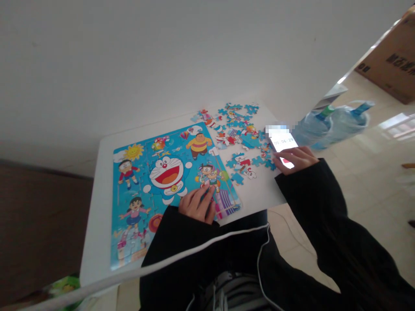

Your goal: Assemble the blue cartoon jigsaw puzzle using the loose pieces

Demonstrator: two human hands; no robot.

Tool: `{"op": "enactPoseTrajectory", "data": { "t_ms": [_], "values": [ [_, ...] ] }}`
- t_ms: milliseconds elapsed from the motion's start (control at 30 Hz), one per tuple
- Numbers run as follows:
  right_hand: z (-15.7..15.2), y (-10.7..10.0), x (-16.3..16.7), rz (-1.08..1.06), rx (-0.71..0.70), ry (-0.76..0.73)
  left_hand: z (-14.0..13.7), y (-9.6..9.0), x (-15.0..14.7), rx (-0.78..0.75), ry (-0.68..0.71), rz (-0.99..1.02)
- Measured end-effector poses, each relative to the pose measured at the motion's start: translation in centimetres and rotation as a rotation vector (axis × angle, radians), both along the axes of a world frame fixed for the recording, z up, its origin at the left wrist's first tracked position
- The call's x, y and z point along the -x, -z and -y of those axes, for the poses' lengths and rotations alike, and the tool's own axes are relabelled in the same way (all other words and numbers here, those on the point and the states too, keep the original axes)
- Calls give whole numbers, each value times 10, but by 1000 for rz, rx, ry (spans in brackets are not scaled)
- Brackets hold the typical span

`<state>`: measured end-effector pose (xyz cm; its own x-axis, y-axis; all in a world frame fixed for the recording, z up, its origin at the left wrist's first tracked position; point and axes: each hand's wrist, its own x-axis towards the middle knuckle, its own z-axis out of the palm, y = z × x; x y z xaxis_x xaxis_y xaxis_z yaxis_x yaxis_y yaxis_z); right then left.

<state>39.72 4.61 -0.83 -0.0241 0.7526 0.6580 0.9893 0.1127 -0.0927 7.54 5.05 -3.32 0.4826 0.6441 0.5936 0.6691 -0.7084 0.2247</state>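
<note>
My left hand (198, 204) lies on the lower right part of a blue cartoon jigsaw puzzle (167, 196), its fingers stretched out and nothing in them. The puzzle shows a large laughing blue-and-white cat and several smaller figures. At the table's right edge, my right hand (298, 160) reaches across the lower part of a phone (280, 140), its fingers closed about it. The bright screen reads 00:06:29, and a red spot shows between the fingers. Loose jigsaw pieces (248, 139) lie in a scattered heap between the puzzle and the phone.
The white table (97, 207) stands against a pale wall. Plastic water bottles (345, 123) are on the tiled floor at right, with a cardboard box (391, 60) beyond. A white cable (194, 250) crosses in front of my body.
</note>
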Motion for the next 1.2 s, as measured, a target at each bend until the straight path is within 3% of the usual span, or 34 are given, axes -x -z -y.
{"op": "enactPoseTrajectory", "data": {
  "t_ms": [533,700,900,1067,1200],
  "values": [
    [7,15,22,37,132,-132,0,2,1,19,-20,-14],
    [9,13,15,-4,85,-97,1,-1,1,20,-27,-18],
    [-6,21,17,124,12,-434,0,2,2,9,-8,-11],
    [-13,12,44,-2,55,-341,-1,2,1,-19,-3,-1],
    [-10,3,58,-25,142,-363,0,1,1,1,-6,-14]
  ]
}}
